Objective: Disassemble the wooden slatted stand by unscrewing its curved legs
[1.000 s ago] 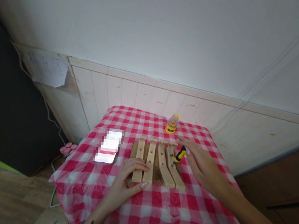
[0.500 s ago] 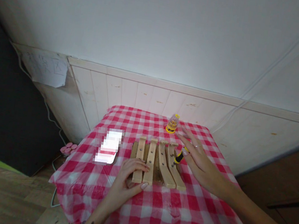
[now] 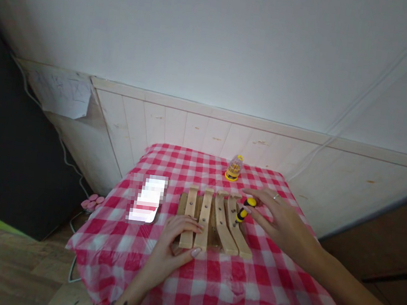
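Note:
A wooden piece made of several pale curved slats, fixed with dark screws to a darker wooden base, lies on the table. My left hand grips its left front part, fingers over the two left slats and thumb at the front edge. Over the rightmost slat, a short black-and-yellow screwdriver leans with its tip at a screw. My right hand holds the rounded end of its handle between the thumb and bent fingers. The exact finger contact behind the handle is hidden.
A clear, yellow-trimmed bit case stands at the back of the table. Left of the wooden piece lies a phone with a blurred screen. A red-and-white checked tablecloth covers the table, which stands against a panelled wall.
My right hand has drawn its outstretched fingers down and curled them around the screwdriver handle, whose yellow end now shows. The left hand and the wooden piece have stayed in place.

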Demonstrator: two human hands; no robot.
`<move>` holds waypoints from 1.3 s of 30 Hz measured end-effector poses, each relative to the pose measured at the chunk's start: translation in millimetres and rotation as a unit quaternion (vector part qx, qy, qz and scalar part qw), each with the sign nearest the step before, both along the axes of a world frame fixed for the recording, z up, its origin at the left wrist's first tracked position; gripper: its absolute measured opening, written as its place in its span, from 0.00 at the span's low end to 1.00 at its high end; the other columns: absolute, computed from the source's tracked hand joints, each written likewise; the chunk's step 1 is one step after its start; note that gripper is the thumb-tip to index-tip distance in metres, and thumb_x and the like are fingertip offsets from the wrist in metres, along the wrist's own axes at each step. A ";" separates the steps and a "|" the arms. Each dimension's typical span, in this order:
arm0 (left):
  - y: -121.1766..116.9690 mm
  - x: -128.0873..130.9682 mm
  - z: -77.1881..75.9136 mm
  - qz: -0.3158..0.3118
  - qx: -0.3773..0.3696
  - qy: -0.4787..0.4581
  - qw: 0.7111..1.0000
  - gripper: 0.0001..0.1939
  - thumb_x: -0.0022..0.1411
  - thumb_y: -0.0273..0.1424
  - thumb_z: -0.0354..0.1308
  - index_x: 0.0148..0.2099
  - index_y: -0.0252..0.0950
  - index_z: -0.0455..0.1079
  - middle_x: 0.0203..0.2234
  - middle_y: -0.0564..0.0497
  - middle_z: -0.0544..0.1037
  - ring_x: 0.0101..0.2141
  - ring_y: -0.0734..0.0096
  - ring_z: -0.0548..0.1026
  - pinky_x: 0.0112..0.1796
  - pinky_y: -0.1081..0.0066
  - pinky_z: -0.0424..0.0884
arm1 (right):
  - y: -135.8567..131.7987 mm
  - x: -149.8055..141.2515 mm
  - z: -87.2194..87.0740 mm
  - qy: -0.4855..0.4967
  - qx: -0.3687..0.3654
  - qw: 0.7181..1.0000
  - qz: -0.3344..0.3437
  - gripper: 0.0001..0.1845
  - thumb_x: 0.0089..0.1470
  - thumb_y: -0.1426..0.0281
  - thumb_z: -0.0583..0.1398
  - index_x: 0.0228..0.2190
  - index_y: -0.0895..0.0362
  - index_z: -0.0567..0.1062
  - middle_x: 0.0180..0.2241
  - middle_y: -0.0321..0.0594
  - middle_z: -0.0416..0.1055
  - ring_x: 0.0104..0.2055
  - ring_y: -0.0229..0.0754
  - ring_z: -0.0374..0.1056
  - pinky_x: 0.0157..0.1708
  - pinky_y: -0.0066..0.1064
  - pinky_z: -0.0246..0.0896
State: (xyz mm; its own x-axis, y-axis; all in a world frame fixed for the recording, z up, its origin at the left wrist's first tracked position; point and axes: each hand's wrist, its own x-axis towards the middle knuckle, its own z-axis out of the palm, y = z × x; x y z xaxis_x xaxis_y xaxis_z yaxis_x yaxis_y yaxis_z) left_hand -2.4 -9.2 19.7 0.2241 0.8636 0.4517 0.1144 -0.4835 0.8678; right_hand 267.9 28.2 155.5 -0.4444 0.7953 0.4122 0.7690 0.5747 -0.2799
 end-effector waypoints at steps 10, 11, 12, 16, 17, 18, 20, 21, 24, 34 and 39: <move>1.1 0.3 -2.3 0.000 0.012 -0.001 1.000 0.10 0.66 0.41 0.64 0.47 0.45 0.75 0.46 0.48 0.81 0.52 0.53 0.74 0.54 0.55 0.66 | -5.6 -0.1 -1.0 0.019 -0.027 0.999 -0.008 0.15 0.62 0.67 0.55 0.47 0.51 0.76 0.36 0.44 0.79 0.35 0.49 0.74 0.35 0.40 0.71; 1.2 0.3 -2.3 -0.001 0.012 -0.001 1.000 0.10 0.66 0.41 0.64 0.47 0.45 0.75 0.46 0.48 0.81 0.52 0.54 0.74 0.54 0.56 0.66 | -6.1 -2.4 -2.0 0.040 -0.036 0.999 -0.008 0.14 0.62 0.67 0.55 0.46 0.51 0.76 0.37 0.44 0.79 0.36 0.48 0.74 0.36 0.40 0.71; 1.3 0.2 -2.2 -0.002 0.012 -0.002 1.000 0.09 0.66 0.41 0.64 0.47 0.45 0.75 0.46 0.48 0.81 0.52 0.54 0.74 0.54 0.56 0.66 | -6.3 -5.0 -3.0 0.060 -0.046 0.997 -0.007 0.12 0.62 0.68 0.54 0.45 0.51 0.75 0.37 0.43 0.79 0.37 0.48 0.75 0.36 0.39 0.71; 1.4 -0.7 -1.7 -0.008 0.011 -0.003 1.000 0.09 0.67 0.40 0.64 0.48 0.46 0.75 0.46 0.49 0.80 0.52 0.55 0.74 0.54 0.57 0.66 | -4.2 -14.4 -5.6 0.100 -0.085 0.991 -0.017 0.08 0.65 0.64 0.54 0.40 0.51 0.72 0.35 0.41 0.78 0.36 0.47 0.74 0.35 0.37 0.69; 1.4 -0.9 -1.7 -0.008 0.012 -0.003 1.000 0.09 0.67 0.40 0.64 0.48 0.46 0.75 0.46 0.49 0.80 0.52 0.55 0.74 0.54 0.57 0.65 | -3.1 -16.0 -5.9 0.103 -0.092 0.990 -0.022 0.09 0.65 0.63 0.54 0.38 0.52 0.72 0.34 0.41 0.77 0.35 0.47 0.74 0.35 0.37 0.69; 1.3 -1.0 -1.9 -0.007 0.014 -0.004 1.000 0.09 0.67 0.40 0.64 0.48 0.45 0.75 0.46 0.49 0.80 0.52 0.55 0.73 0.54 0.57 0.65 | -1.9 -17.1 -6.1 0.107 -0.098 0.989 -0.024 0.10 0.66 0.62 0.54 0.37 0.52 0.72 0.33 0.41 0.77 0.35 0.47 0.74 0.35 0.37 0.69; 1.2 -0.9 -2.3 -0.007 0.015 -0.007 1.000 0.09 0.67 0.40 0.64 0.48 0.45 0.75 0.46 0.49 0.80 0.52 0.55 0.73 0.54 0.57 0.66 | 0.3 -17.5 -6.4 0.112 -0.107 0.988 -0.019 0.11 0.66 0.61 0.53 0.38 0.52 0.73 0.34 0.41 0.78 0.35 0.47 0.75 0.35 0.37 0.69; 1.1 -0.7 -2.5 -0.008 0.014 -0.008 1.000 0.09 0.67 0.39 0.64 0.48 0.45 0.75 0.46 0.49 0.80 0.52 0.55 0.73 0.54 0.57 0.66 | 1.1 -16.8 -6.5 0.113 -0.107 0.988 -0.014 0.11 0.66 0.62 0.53 0.39 0.52 0.74 0.35 0.42 0.79 0.36 0.47 0.75 0.36 0.37 0.70; 1.1 -0.3 -2.5 -0.012 0.010 -0.006 1.000 0.10 0.67 0.39 0.64 0.48 0.44 0.75 0.47 0.48 0.80 0.53 0.55 0.73 0.54 0.57 0.66 | 2.1 -12.4 -6.5 0.085 -0.067 0.994 -0.014 0.13 0.64 0.66 0.53 0.44 0.53 0.75 0.41 0.46 0.80 0.42 0.50 0.76 0.39 0.40 0.70; 1.2 -0.9 -2.3 -0.009 0.008 0.001 1.000 0.09 0.66 0.38 0.64 0.48 0.45 0.75 0.47 0.49 0.81 0.53 0.55 0.74 0.55 0.57 0.65 | -2.1 -5.9 -7.8 -0.090 0.104 0.990 0.030 0.16 0.66 0.73 0.49 0.41 0.57 0.77 0.34 0.47 0.79 0.37 0.52 0.72 0.36 0.42 0.66; 0.6 -1.6 -3.0 -0.007 0.008 0.005 1.000 0.10 0.66 0.38 0.64 0.48 0.45 0.75 0.47 0.49 0.80 0.53 0.55 0.73 0.55 0.57 0.65 | 3.7 -3.0 -9.0 -0.115 0.124 0.985 0.037 0.15 0.70 0.64 0.53 0.41 0.56 0.78 0.34 0.46 0.81 0.35 0.51 0.73 0.37 0.43 0.65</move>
